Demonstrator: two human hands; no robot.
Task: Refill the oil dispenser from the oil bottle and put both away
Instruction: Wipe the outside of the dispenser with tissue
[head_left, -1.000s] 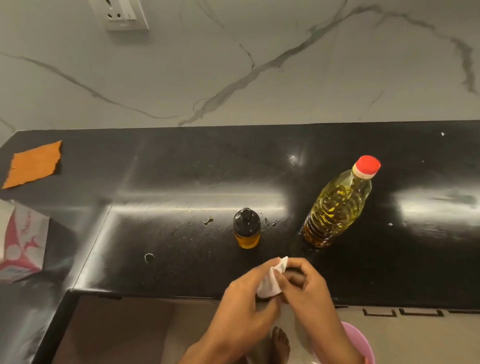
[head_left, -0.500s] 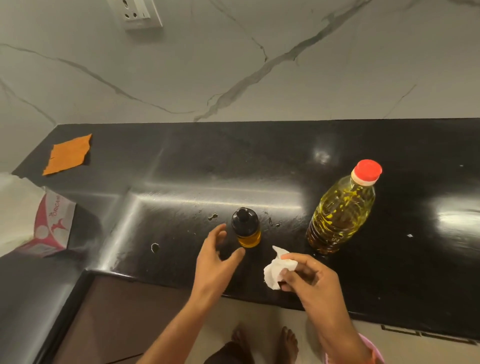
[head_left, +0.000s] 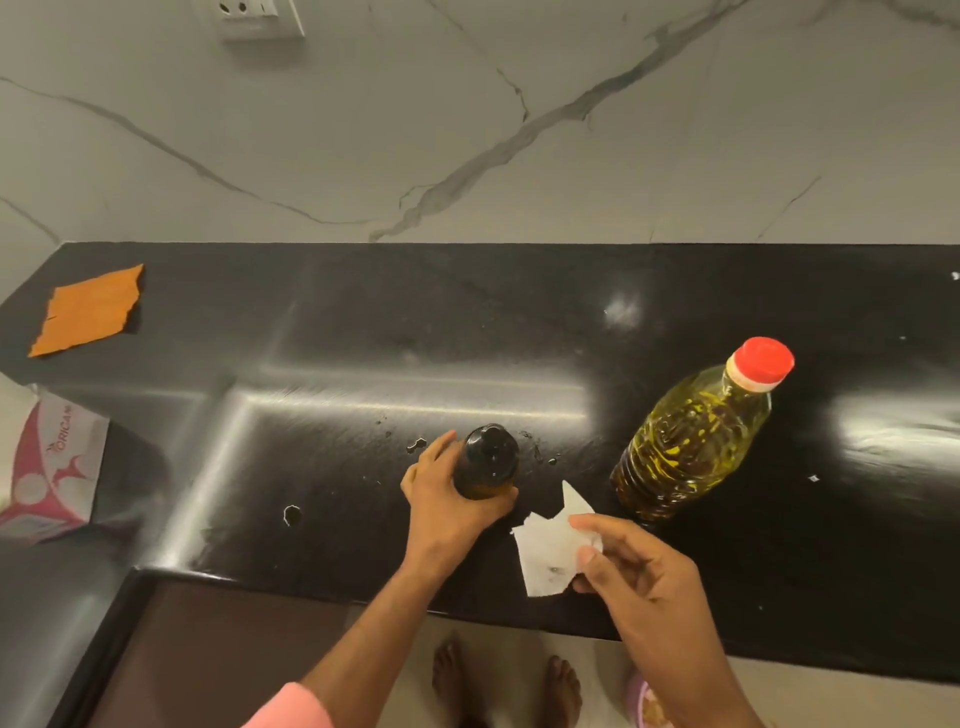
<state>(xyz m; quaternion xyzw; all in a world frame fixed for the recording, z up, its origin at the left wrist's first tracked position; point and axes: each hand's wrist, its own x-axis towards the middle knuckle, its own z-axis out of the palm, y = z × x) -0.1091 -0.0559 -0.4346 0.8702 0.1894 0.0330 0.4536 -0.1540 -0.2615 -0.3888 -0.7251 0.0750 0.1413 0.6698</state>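
Note:
The small dark oil dispenser (head_left: 491, 457) with a black cap stands on the black counter (head_left: 363, 338), and my left hand (head_left: 447, 499) grips its body from the left. The tall oil bottle (head_left: 696, 436), full of yellow oil and shut with a red cap, stands upright to the right. My right hand (head_left: 639, 571) pinches a crumpled white tissue (head_left: 550, 545) between the two containers, near the counter's front edge.
Small oil drops (head_left: 415, 445) lie on the counter around the dispenser. An orange cloth (head_left: 88, 310) lies at the back left, and a white and pink packet (head_left: 47, 467) sits at the left edge. A marble wall with a socket (head_left: 260, 18) rises behind.
My left hand let go of the tissue, reached forward and closed around the dispenser. My right hand kept the tissue and moved right and forward.

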